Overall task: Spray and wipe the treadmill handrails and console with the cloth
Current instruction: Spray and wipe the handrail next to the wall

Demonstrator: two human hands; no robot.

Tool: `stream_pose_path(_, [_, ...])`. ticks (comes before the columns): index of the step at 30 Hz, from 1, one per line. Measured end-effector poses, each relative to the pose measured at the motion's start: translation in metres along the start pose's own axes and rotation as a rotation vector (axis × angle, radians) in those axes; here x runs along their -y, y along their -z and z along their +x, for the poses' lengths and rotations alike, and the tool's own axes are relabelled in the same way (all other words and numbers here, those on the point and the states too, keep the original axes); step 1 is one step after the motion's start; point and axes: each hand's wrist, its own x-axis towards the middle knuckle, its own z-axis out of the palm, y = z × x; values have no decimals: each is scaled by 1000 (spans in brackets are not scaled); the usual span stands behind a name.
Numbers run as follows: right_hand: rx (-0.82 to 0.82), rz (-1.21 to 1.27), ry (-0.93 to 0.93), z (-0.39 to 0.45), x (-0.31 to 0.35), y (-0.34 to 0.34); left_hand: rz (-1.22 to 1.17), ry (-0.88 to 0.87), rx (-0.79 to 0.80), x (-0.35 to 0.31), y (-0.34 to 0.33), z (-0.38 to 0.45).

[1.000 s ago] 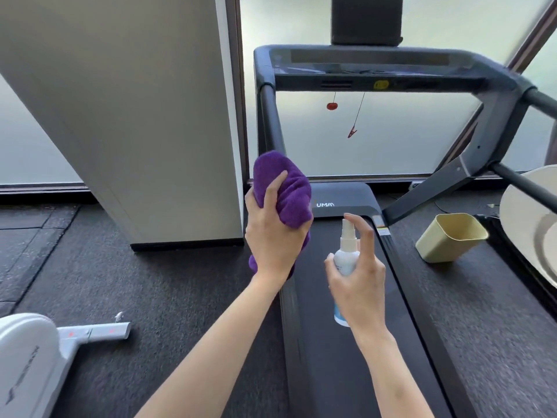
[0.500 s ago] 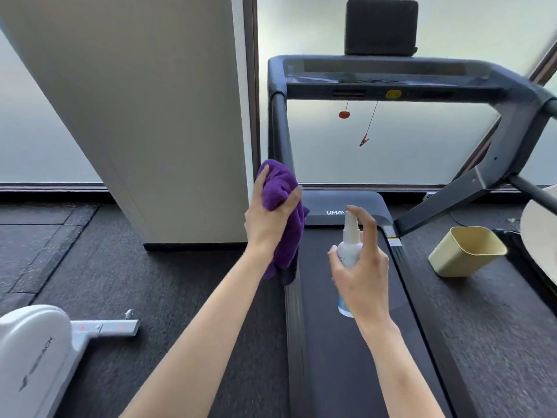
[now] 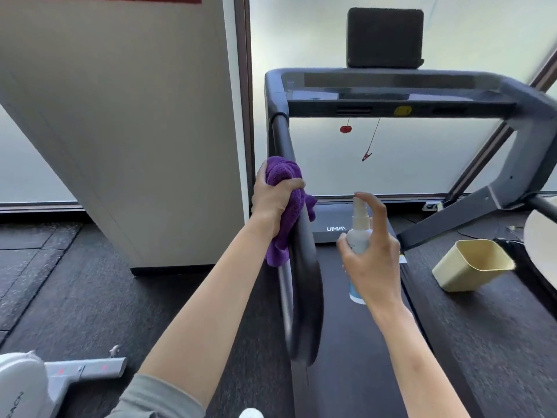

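I see the dark grey treadmill [image 3: 355, 342] filling the middle of my view, its belt running toward me; everything else I place against it. Left of the treadmill stands a tall cream-coloured panel [image 3: 129, 131], its foot on the dark carpet floor [image 3: 75, 297]. Across the treadmill's far end sits the flat dark console bar [image 3: 391, 86] with a black rectangular pad [image 3: 384, 37] standing on top and a small yellow button [image 3: 402, 110] on its front face. A red safety key [image 3: 345, 129] and a red clip on a cord [image 3: 366, 156] hang below the console. The treadmill's left black padded handrail [image 3: 301, 267] runs from the console toward me. To the right of the treadmill a pale yellow plastic bin [image 3: 470, 263] lies tilted on the floor. Off its near left lies a white and grey machine [image 3: 39, 381].

My left hand [image 3: 272, 200] grips a crumpled purple microfibre cloth [image 3: 286, 206], fingers curled over it, and presses it against the left handrail partway along. My right hand [image 3: 373, 260] holds a small white spray bottle [image 3: 358, 236] upright over the belt, just right of that handrail, fingers wrapped round the body and the index finger arched over the nozzle top.
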Motion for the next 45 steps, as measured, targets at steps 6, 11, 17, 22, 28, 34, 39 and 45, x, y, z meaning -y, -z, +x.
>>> stream_pose_path(6, [-40, 0, -24, 52, -6, -36, -51, 111, 7, -20, -10, 64])
stream_pose_path(11, [-71, -8, -19, 87, -14, -58, -13, 186, 6, -35, -20, 122])
stream_pose_path(17, [-88, -20, -21, 105, -22, -73, 166, 77, -27, -42, -29, 166])
stream_pose_path(22, [-94, -23, -3, 104, -17, -71, 248, 23, 5, -47, -33, 174])
stream_pose_path(28, [-72, 25, 30, 76, -7, -53, 383, -40, 67, -36, -23, 117])
stream_pose_path(34, [-41, 48, 66, 43, 7, -29, 509, -125, 71, -20, -11, 47])
stream_pose_path(39, [22, 69, 65, 9, 22, -3, 524, -151, 52, -8, -3, -2])
stream_pose_path(45, [79, 94, 77, -28, 34, 15, 440, -165, 69, 6, 7, -69])
